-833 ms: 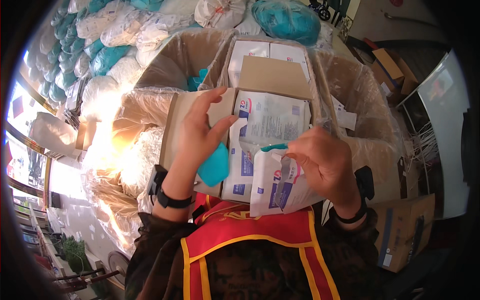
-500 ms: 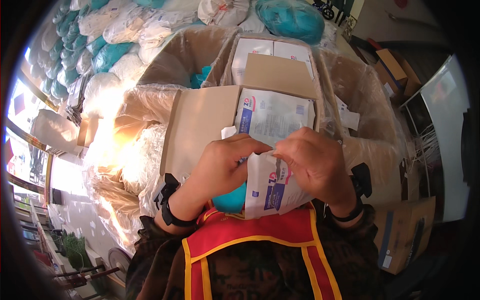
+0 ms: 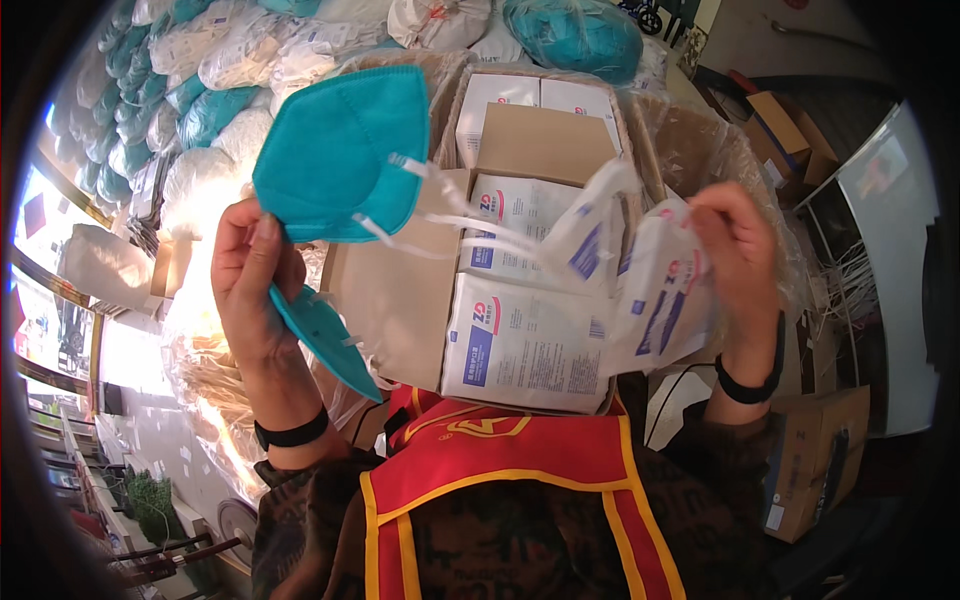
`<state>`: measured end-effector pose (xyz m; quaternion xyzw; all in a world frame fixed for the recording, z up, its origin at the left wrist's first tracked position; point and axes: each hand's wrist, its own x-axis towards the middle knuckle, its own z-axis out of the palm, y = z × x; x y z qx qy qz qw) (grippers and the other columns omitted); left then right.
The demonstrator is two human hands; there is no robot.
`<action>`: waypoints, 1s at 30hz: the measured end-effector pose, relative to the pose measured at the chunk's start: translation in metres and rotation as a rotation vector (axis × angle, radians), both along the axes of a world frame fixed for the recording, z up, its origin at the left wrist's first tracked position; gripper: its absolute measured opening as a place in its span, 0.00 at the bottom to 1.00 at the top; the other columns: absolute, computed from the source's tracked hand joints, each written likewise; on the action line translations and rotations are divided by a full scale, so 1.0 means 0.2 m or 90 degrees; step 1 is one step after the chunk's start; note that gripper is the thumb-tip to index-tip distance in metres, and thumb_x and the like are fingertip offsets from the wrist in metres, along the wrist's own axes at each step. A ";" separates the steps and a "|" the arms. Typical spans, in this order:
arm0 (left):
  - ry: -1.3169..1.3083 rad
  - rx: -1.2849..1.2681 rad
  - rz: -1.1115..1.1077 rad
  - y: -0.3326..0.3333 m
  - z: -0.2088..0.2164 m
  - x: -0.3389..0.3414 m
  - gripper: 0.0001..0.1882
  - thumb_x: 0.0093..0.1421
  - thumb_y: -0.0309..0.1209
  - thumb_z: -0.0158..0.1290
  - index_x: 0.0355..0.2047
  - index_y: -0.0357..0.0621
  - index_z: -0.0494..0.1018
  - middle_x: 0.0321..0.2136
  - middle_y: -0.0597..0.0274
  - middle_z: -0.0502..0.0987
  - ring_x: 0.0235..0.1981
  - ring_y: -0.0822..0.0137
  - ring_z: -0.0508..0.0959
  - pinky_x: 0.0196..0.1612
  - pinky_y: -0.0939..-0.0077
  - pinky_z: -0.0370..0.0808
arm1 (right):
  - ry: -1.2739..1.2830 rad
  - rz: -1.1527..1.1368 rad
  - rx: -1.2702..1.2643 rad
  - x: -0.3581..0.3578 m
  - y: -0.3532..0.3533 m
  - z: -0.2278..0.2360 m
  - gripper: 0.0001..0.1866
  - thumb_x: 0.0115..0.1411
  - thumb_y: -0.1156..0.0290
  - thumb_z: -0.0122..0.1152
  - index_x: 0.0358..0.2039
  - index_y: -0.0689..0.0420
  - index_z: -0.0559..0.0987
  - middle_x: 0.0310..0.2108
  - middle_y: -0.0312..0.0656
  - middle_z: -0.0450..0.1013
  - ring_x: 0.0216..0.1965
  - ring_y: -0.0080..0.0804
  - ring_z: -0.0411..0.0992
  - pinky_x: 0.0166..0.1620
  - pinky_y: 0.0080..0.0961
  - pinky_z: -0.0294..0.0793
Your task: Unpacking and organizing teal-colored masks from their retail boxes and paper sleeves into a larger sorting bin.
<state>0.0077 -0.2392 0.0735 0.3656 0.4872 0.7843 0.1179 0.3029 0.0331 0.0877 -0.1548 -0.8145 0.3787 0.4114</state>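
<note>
Pinched between the thumb and fingers of my left hand (image 3: 258, 270) is a teal face mask (image 3: 345, 150), raised at the left. A second teal piece (image 3: 325, 340) hangs below the same hand; I cannot tell whether it is another mask. White straps (image 3: 455, 205) trail from the mask toward the right, blurred. In my right hand (image 3: 738, 245) is a torn white wrapper (image 3: 660, 290), its opened flap swinging to the left. Between the hands stands an open carton (image 3: 395, 290) holding white printed packets (image 3: 525, 345) in two stacks.
Plastic-lined large boxes (image 3: 700, 150) stand around the carton, one with white boxes (image 3: 500, 95) in it. Bags of teal and white goods (image 3: 230, 50) pile up at the far left. Brown cartons (image 3: 815, 460) sit at the right.
The wrapper has been torn open and the teal mask drawn out. My left hand has moved left and up with the mask; my right has gone right with the wrapper.
</note>
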 end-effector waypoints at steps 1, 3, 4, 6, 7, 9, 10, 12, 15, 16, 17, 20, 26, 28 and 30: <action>-0.028 0.014 0.003 -0.02 0.01 -0.01 0.06 0.66 0.28 0.49 0.41 0.40 0.72 0.20 0.72 0.69 0.14 0.83 0.61 0.17 0.90 0.56 | -0.043 0.068 -0.005 -0.05 0.01 -0.02 0.03 0.64 0.78 0.52 0.32 0.61 0.73 0.28 0.31 0.67 0.31 0.14 0.64 0.37 0.13 0.64; -0.053 0.029 -0.001 -0.02 0.01 -0.04 0.06 0.66 0.28 0.50 0.41 0.40 0.72 0.21 0.71 0.71 0.14 0.84 0.61 0.17 0.91 0.56 | -0.097 0.118 -0.040 -0.15 0.04 -0.07 0.02 0.61 0.76 0.56 0.33 0.61 0.74 0.28 0.35 0.69 0.30 0.22 0.68 0.36 0.18 0.67; -0.097 0.040 0.007 -0.04 0.01 -0.05 0.06 0.65 0.29 0.50 0.40 0.40 0.72 0.22 0.71 0.72 0.15 0.84 0.62 0.18 0.92 0.57 | -0.095 0.121 -0.039 -0.20 0.05 -0.08 0.02 0.61 0.76 0.56 0.33 0.61 0.74 0.28 0.35 0.69 0.30 0.22 0.68 0.36 0.18 0.67; -0.138 0.051 0.015 -0.04 -0.02 -0.05 0.06 0.65 0.29 0.50 0.40 0.41 0.73 0.23 0.70 0.73 0.15 0.84 0.63 0.19 0.93 0.58 | -0.309 0.125 0.176 -0.31 0.06 -0.13 0.08 0.57 0.73 0.60 0.35 0.61 0.76 0.33 0.44 0.71 0.31 0.38 0.73 0.37 0.27 0.72; -0.168 0.032 0.025 -0.04 -0.04 -0.05 0.06 0.65 0.30 0.51 0.38 0.41 0.73 0.24 0.69 0.73 0.17 0.83 0.64 0.20 0.92 0.60 | -0.308 0.127 0.177 -0.36 0.06 -0.18 0.08 0.57 0.73 0.60 0.35 0.61 0.76 0.33 0.44 0.71 0.31 0.38 0.73 0.37 0.27 0.72; -0.198 0.014 0.023 0.01 -0.07 -0.01 0.07 0.65 0.31 0.51 0.37 0.41 0.73 0.24 0.69 0.73 0.18 0.81 0.66 0.21 0.91 0.62 | -0.348 0.078 0.315 -0.42 0.07 -0.26 0.14 0.54 0.69 0.62 0.40 0.61 0.75 0.40 0.50 0.71 0.35 0.52 0.74 0.40 0.37 0.74; -0.217 -0.020 0.014 0.04 -0.08 0.04 0.08 0.65 0.33 0.52 0.35 0.42 0.73 0.24 0.69 0.73 0.20 0.80 0.68 0.23 0.89 0.64 | -0.348 0.079 0.316 -0.45 0.06 -0.28 0.14 0.54 0.69 0.62 0.40 0.61 0.75 0.40 0.50 0.71 0.35 0.52 0.74 0.40 0.37 0.74; -0.169 -0.112 -0.004 0.06 -0.15 0.04 0.13 0.64 0.40 0.53 0.30 0.43 0.73 0.23 0.68 0.72 0.23 0.77 0.71 0.27 0.84 0.68 | -0.402 0.023 0.314 -0.49 0.04 -0.30 0.18 0.54 0.68 0.62 0.44 0.62 0.73 0.44 0.50 0.70 0.38 0.51 0.75 0.42 0.41 0.75; -0.197 -0.206 -0.081 0.12 -0.26 0.05 0.23 0.64 0.47 0.51 0.19 0.46 0.65 0.22 0.67 0.67 0.25 0.76 0.66 0.28 0.85 0.63 | -0.409 0.002 0.315 -0.52 0.02 -0.30 0.20 0.53 0.68 0.63 0.45 0.63 0.72 0.45 0.51 0.69 0.39 0.51 0.75 0.43 0.41 0.74; -0.192 -0.185 -0.064 0.15 -0.29 0.07 0.23 0.65 0.48 0.51 0.18 0.47 0.64 0.22 0.66 0.67 0.23 0.76 0.66 0.27 0.84 0.63 | -0.409 0.005 0.317 -0.53 0.01 -0.30 0.20 0.53 0.68 0.63 0.45 0.63 0.72 0.45 0.51 0.69 0.39 0.51 0.75 0.43 0.41 0.74; -0.187 -0.165 -0.049 0.20 -0.30 0.10 0.23 0.65 0.48 0.50 0.18 0.47 0.64 0.21 0.66 0.68 0.22 0.75 0.66 0.25 0.84 0.63 | -0.420 0.010 0.307 -0.54 0.00 -0.29 0.21 0.53 0.69 0.63 0.45 0.63 0.72 0.45 0.52 0.69 0.39 0.51 0.75 0.44 0.41 0.74; -0.244 -0.176 -0.020 0.29 -0.21 0.17 0.23 0.66 0.46 0.49 0.18 0.47 0.64 0.19 0.65 0.71 0.16 0.74 0.65 0.22 0.84 0.63 | -0.427 0.040 0.262 -0.54 0.04 -0.30 0.22 0.53 0.69 0.63 0.47 0.63 0.72 0.46 0.52 0.69 0.40 0.51 0.75 0.44 0.40 0.74; -0.052 -0.268 -0.069 0.36 -0.21 0.11 0.14 0.60 0.36 0.59 0.22 0.43 0.70 0.20 0.72 0.71 0.22 0.83 0.66 0.24 0.86 0.62 | -0.403 0.042 0.207 -0.53 0.02 -0.31 0.24 0.52 0.70 0.63 0.49 0.62 0.72 0.48 0.52 0.68 0.41 0.51 0.74 0.46 0.40 0.74; 0.026 -0.300 -0.054 0.40 -0.20 0.11 0.13 0.61 0.35 0.58 0.24 0.43 0.71 0.21 0.72 0.71 0.23 0.83 0.66 0.26 0.87 0.62 | -0.406 0.013 0.243 -0.53 0.00 -0.31 0.24 0.52 0.70 0.64 0.49 0.62 0.72 0.48 0.52 0.67 0.41 0.51 0.74 0.46 0.40 0.74; 0.105 -0.330 -0.043 0.42 -0.20 0.12 0.12 0.61 0.35 0.57 0.25 0.43 0.71 0.22 0.73 0.71 0.23 0.83 0.66 0.28 0.87 0.62 | -0.431 0.031 0.250 -0.53 0.00 -0.32 0.24 0.51 0.70 0.64 0.49 0.62 0.72 0.48 0.52 0.68 0.42 0.51 0.74 0.46 0.39 0.74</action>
